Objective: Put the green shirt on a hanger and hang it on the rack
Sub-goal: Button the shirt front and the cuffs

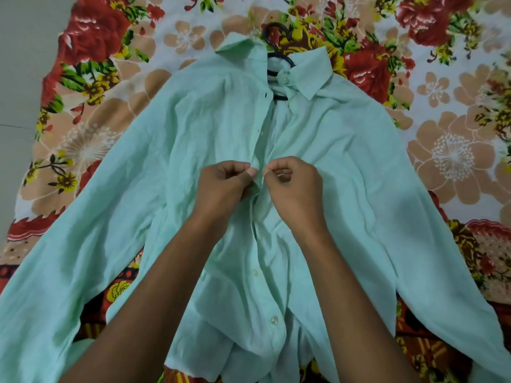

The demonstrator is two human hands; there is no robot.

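The pale green shirt [193,139] lies spread face up on a flowered bedsheet, sleeves stretched out to both sides. A black hanger [276,55] sits inside its collar, with the hook poking out above the neck. My left hand [224,186] pinches the left front edge of the placket at mid-chest. My right hand [294,186] pinches the right front edge directly opposite, the two hands almost touching. The placket is open above my hands. Two buttons show lower down the front.
The flowered bedsheet [442,150] covers the bed all around the shirt. A bare grey floor or wall strip [25,64] runs along the left edge. No rack is in view.
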